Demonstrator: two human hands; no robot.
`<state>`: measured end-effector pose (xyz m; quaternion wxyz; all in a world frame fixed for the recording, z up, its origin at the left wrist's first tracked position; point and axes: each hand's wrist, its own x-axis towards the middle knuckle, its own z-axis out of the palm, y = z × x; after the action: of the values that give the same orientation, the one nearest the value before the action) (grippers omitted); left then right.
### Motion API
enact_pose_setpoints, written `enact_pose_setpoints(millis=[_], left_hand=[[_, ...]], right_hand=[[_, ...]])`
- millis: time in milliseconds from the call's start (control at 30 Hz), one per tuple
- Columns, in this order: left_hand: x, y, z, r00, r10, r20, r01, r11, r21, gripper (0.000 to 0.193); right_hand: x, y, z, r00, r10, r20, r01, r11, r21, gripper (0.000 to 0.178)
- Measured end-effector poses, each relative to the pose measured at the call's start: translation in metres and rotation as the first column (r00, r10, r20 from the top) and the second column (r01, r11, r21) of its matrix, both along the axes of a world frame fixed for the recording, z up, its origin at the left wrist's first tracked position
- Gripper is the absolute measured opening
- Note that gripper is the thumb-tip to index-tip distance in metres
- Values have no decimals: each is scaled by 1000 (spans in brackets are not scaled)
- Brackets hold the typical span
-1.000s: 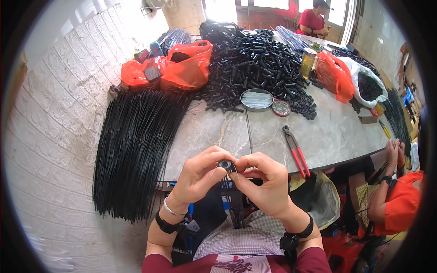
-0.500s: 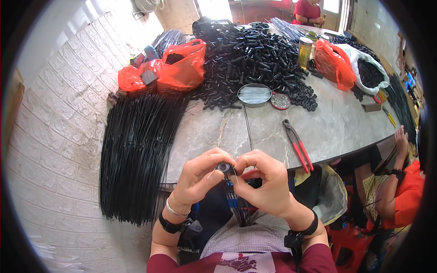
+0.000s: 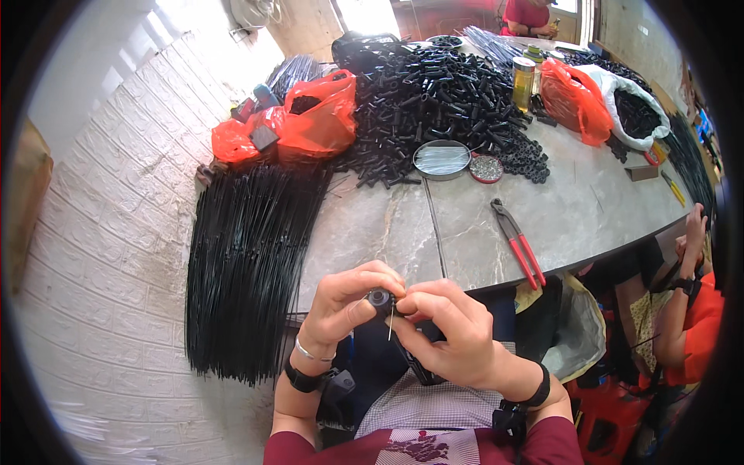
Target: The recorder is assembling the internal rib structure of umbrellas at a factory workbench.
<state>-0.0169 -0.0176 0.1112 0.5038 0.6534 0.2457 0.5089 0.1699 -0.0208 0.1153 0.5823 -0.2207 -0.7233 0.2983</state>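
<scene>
My left hand [image 3: 345,304] is closed around a small black round part [image 3: 380,299] with a hole in its end. Against that part's right side my right hand [image 3: 457,329] pinches, its thumb and fingertips pressed together. From between the fingertips a thin pale wire [image 3: 390,327] sticks out downward. Below the hands, over my lap, hang dark rods [image 3: 418,366], partly hidden by my right hand. Both hands are held just off the table's near edge.
On the stone-topped table [image 3: 380,240] lie red-handled pincers [image 3: 518,244], a dish of thin pins [image 3: 442,160], a small tin of metal bits [image 3: 487,168] and a heap of black tubes [image 3: 434,101]. Black rods [image 3: 252,271] overhang at left. A co-worker's arm [image 3: 678,310] is at right.
The view has shifted, so the table's things sit slightly further right. The black part has tilted a little, and the pale wire now points more straight down; the rods below show less.
</scene>
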Motion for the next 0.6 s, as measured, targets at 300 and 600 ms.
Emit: enact_pose_setpoints(millis=[300, 600], left_hand=[[-2, -5, -4, 988, -95, 118, 105, 991, -85, 36], [2, -9, -11, 961, -151, 231, 159, 987, -13, 32]], right_hand=[[-4, -10, -4, 990, -138, -2, 133, 951, 280, 27], [-6, -21, -8, 992, -128, -17, 126, 927, 353, 28]])
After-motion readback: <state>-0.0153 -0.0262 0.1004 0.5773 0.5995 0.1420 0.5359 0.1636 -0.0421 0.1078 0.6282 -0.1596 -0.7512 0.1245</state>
